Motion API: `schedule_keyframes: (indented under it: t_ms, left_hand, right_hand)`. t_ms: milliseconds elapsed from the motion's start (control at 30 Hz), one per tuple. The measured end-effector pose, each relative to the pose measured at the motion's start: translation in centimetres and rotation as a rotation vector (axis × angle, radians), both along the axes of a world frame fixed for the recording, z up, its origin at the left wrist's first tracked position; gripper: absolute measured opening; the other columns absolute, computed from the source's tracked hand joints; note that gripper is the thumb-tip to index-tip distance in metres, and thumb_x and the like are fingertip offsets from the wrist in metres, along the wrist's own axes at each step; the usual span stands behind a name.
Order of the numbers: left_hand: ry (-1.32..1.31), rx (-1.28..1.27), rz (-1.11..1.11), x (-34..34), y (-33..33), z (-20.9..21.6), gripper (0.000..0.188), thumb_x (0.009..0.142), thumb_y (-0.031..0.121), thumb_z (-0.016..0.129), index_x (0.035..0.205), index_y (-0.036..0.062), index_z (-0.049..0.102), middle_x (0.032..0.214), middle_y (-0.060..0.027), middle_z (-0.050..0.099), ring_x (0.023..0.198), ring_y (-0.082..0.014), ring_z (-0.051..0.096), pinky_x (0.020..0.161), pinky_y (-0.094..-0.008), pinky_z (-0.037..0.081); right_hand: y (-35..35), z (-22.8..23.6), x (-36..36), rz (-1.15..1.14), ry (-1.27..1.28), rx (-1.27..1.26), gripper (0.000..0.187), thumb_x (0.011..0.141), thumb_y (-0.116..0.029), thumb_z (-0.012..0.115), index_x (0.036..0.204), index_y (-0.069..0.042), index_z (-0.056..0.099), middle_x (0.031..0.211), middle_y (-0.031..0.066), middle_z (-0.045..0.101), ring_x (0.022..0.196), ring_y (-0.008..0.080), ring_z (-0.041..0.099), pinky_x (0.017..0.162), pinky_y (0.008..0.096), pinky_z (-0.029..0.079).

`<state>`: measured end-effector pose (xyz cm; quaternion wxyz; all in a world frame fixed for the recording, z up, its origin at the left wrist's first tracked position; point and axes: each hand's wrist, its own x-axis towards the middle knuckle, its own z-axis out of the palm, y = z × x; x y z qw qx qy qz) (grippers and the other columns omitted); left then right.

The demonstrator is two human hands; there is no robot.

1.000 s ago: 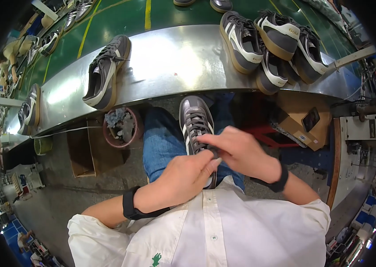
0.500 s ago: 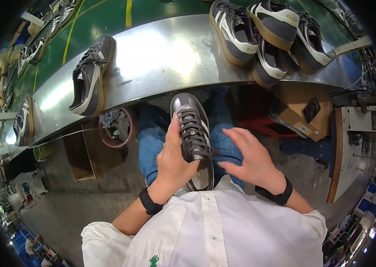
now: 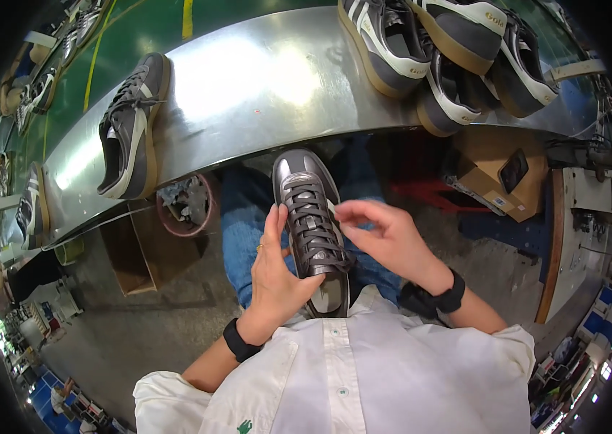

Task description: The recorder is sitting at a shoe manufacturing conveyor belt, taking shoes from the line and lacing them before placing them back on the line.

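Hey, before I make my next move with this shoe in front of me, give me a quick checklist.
1. Shoe points toe toward the metal bench: ok.
2. Left hand at the shoe: ok, it lies along the left side, thumb by the opening.
3. Right hand touching the shoe: cannot tell, fingertips are at its right edge.
4. Laces crossing the front: ok, in rows from near the toe to the opening.
5. Lace ends tied: cannot tell, too small to make out.
6. Shoes at the bench's right side set down singly: not ok, one rests on top of others.
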<state>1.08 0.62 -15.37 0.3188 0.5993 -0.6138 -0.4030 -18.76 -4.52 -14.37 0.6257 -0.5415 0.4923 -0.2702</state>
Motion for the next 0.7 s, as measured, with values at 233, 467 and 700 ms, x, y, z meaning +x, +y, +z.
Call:
schedule_keyframes:
  t_ms: [233, 467, 700]
  left_hand:
    - [-0.023, 0.055, -0.045, 0.3, -0.4, 0.5, 0.107, 0.060, 0.004, 0.076, 0.144, 0.0037, 0.010, 0.141, -0.0219, 0.036, 0.122, -0.0316, 0.049, 0.088, -0.0373, 0.052]
    - [-0.056, 0.048, -0.058, 0.9, -0.3, 0.3, 0.108, 0.061, 0.006, 0.078, 0.144, 0.0056, 0.010, 0.141, -0.0214, 0.036, 0.122, -0.0316, 0.049, 0.089, -0.0374, 0.051]
    - [0.075, 0.058, -0.065, 1.5, -0.2, -0.4, 0.100, 0.062, 0.009, 0.080, 0.141, 0.0054, 0.019, 0.142, -0.0189, 0.036, 0.127, -0.0300, 0.043, 0.088, -0.0377, 0.052]
  right_hand:
    - [-4.0, 0.1, 2.4, 0.414, 0.358, -0.390, 0.023, 0.077, -0.019, 0.072, 0.082, -0.002, 0.058, 0.076, 0.0099, 0.058, 0.068, 0.0201, 0.059, 0.061, 0.0316, 0.047]
    - [-8.3, -0.8, 2.2, 0.855, 0.200, -0.063, 0.019, 0.082, -0.015, 0.067, 0.077, -0.001, 0.056, 0.073, 0.0096, 0.062, 0.063, 0.0186, 0.064, 0.056, 0.0301, 0.048]
    - [-6.0, -3.2, 0.5, 0.487, -0.291, 0.551, 0.010, 0.084, -0.007, 0.064, 0.086, -0.002, 0.056, 0.079, 0.0026, 0.060, 0.073, 0.0118, 0.064, 0.066, 0.0248, 0.054]
